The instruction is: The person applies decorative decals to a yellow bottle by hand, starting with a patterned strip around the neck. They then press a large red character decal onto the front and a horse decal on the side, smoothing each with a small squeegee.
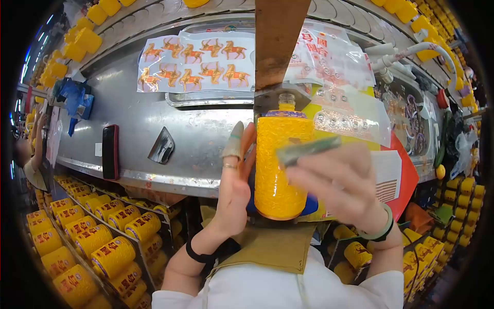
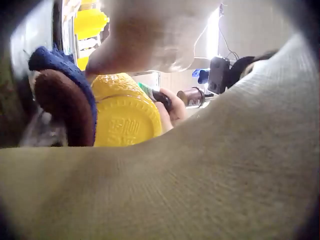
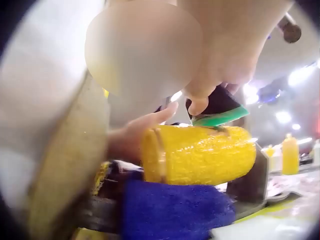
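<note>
A glossy yellow embossed bottle [image 1: 280, 170] lies on its side on a blue cloth pad [image 3: 175, 210], its clear neck pointing away from the person. My left hand [image 1: 234, 190] is along the bottle's left side, fingers straight and pointing away, with covers on some fingertips. In my right hand [image 1: 342, 180] is a dark scraper [image 3: 216, 107] with a green edge, pinched between thumb and fingers. Its edge is right at the bottle's upper surface, over a small mark there. The left wrist view shows the bottle's round base [image 2: 127, 125].
Beyond the bottle stands a brown upright post [image 1: 280, 46]. A sheet of golden horse decals [image 1: 195, 62] lies at the back left. A phone [image 1: 110, 152] and a dark shiny scrap [image 1: 162, 147] are on the metal table [image 1: 134, 123]. Racks of yellow bottles [image 1: 113, 255] flank the person.
</note>
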Motion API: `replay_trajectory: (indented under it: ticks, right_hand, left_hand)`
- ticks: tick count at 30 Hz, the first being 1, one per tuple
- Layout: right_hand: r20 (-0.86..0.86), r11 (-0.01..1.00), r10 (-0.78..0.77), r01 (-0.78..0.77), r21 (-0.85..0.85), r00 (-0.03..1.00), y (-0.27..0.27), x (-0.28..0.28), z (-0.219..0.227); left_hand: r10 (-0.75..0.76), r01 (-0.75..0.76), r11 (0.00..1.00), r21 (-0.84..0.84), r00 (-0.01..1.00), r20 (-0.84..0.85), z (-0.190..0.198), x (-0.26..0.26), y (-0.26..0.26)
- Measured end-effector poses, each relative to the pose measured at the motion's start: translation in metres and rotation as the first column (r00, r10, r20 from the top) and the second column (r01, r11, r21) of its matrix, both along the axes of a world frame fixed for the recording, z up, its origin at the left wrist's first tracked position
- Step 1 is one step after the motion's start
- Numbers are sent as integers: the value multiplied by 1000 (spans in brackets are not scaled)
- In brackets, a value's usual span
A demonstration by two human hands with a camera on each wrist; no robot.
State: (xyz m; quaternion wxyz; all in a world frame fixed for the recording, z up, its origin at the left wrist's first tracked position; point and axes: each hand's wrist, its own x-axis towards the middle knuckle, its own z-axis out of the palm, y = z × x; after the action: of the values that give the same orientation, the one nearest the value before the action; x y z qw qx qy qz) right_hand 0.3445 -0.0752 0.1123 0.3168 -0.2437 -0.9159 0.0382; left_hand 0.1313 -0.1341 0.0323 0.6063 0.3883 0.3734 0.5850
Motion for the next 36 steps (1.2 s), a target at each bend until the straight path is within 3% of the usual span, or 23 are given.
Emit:
replay_trajectory:
  ticks: [1, 2, 4, 5, 7, 9, 11, 12, 13, 15, 17, 19, 20, 22, 25, 27, 29, 31, 32, 33, 35, 36]
  right_hand:
    - [60, 997, 69, -70, 15, 996, -14, -1, 0]
    - [7, 986, 162, -162, -38, 987, -19, -6, 1]
    - [-3, 985, 133, -132, -112, 991, -18, -8, 9]
    - [-10, 978, 99, -99, -184, 995, -16, -8, 13]
    - [-3, 994, -6, 5, -113, 1000, 3, -1, 13]
    - [-6, 989, -64, 64, 133, 998, 16, 2, 6]
    - [-13, 995, -23, 24, 93, 1000, -3, 0, -7]
    - [-49, 996, 79, -76, 54, 996, -16, -3, -10]
    - [-90, 985, 174, -173, 18, 981, -24, -3, -12]
    - [-87, 990, 140, -143, -21, 986, -22, 3, 1]
    - [-84, 994, -81, 86, 64, 993, -6, 5, 5]
    - [-34, 987, -115, 118, 106, 993, -8, 6, -4]
    - [-71, 996, -17, 23, 82, 997, -19, 2, -15]
    - [-104, 991, 136, -135, 19, 985, -41, -5, -16]
    - [-190, 998, 53, -59, -27, 980, -33, -4, -2]
    - [-139, 991, -116, 124, 46, 983, -19, -1, 4]
    - [-121, 984, -148, 159, 80, 982, -23, -5, -14]
    - [-179, 996, 94, -92, 24, 979, -46, -14, -28]
    - [-210, 986, 152, -163, -38, 966, -53, -13, -20]
    - [-210, 987, 145, -157, -42, 967, -52, -10, -11]
    - [-1, 924, -113, 105, -367, 994, -44, 1, 2]
    - [-363, 824, -348, 97, -558, 865, -44, 1, -16]
  left_hand:
    - [2, -2, 1000, 1, 1000, 0, 2, 0, -6]
    - [-38, 42, 998, 56, 997, -69, 4, 1, -13]
    - [-77, 92, 990, 106, 987, -139, 2, 3, -24]
    - [23, 56, 975, 214, 937, -350, -4, 5, -28]
    - [271, 65, 898, 434, 695, -666, -12, 8, -32]
    - [261, 36, 921, 388, 682, -683, -13, 15, -32]
    - [278, -50, 928, 369, 753, -596, -19, 15, -30]
    - [265, -31, 940, 339, 692, -672, -20, 8, -32]
    - [251, -13, 941, 337, 694, -675, -23, 7, -32]
    - [272, -26, 936, 350, 683, -678, -26, 5, -32]
    - [267, -3, 928, 372, 702, -660, -19, 7, -30]
    - [207, -30, 949, 315, 812, -545, -23, 7, -32]
    - [179, 20, 956, 294, 752, -634, -18, -1, -32]
    - [153, 21, 965, 263, 768, -622, -27, -3, -35]
    - [129, 15, 977, 211, 749, -650, -21, -3, -34]
    - [136, 72, 956, 285, 750, -647, -10, -4, -31]
    - [131, 82, 954, 289, 754, -644, -16, -8, -32]
    - [98, 122, 958, 259, 710, -698, -22, -14, -33]
    - [-39, 9, 998, -56, 822, -569, -19, -8, -38]
    - [-46, 15, 998, -59, 821, -569, -15, -10, -36]
    - [118, 171, 938, 302, 661, -741, -5, -14, -26]
    - [185, 185, 924, 333, 547, -817, 7, -11, -23]
